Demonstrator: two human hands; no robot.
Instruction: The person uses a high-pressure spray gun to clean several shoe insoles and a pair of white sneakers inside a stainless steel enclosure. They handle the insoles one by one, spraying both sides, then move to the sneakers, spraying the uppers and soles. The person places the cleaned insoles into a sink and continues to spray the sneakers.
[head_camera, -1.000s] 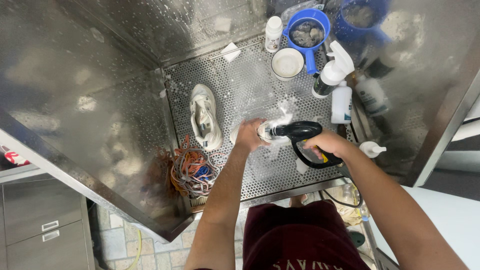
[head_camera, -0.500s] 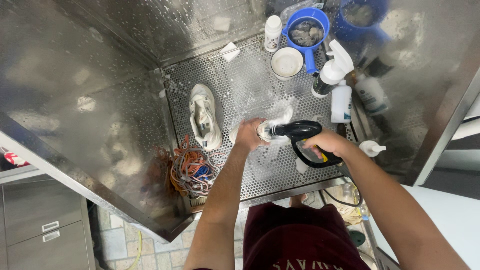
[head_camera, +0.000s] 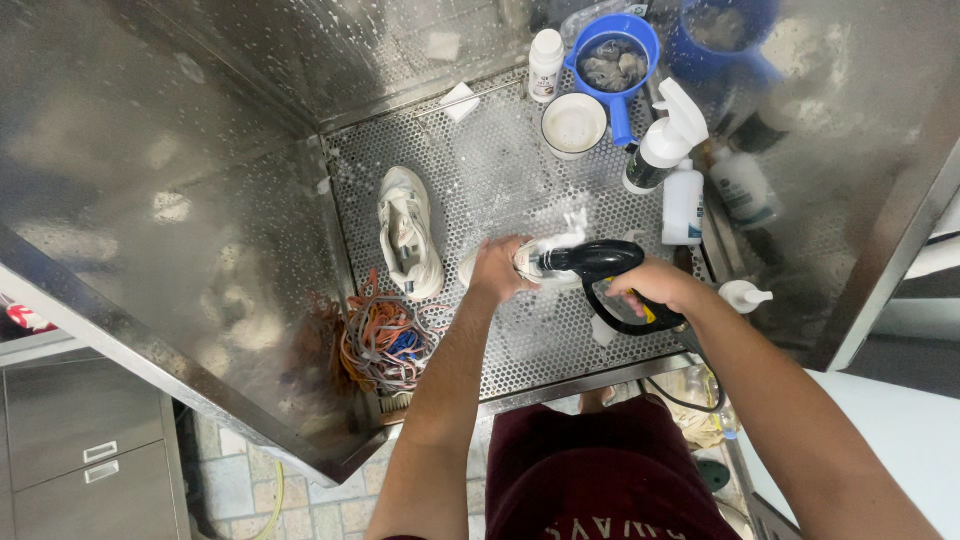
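The right hand (head_camera: 655, 287) is wrapped around the handle of a black handheld spray gun (head_camera: 600, 262), its nozzle touching a white sneaker (head_camera: 535, 262) that the left hand (head_camera: 497, 268) clasps over the perforated steel wash tray (head_camera: 480, 170). Left of them lies a second white sneaker (head_camera: 408, 230); nearer, a tangle of orange laces (head_camera: 385, 340); at the far edge, a blue scoop (head_camera: 612, 55).

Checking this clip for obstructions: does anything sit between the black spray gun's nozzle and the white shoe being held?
Nothing visible does. The left hand grips the white shoe from its left side, and the black spray gun in the right hand points straight at the shoe's other side, nozzle right up against it. The second shoe lies apart, further left.
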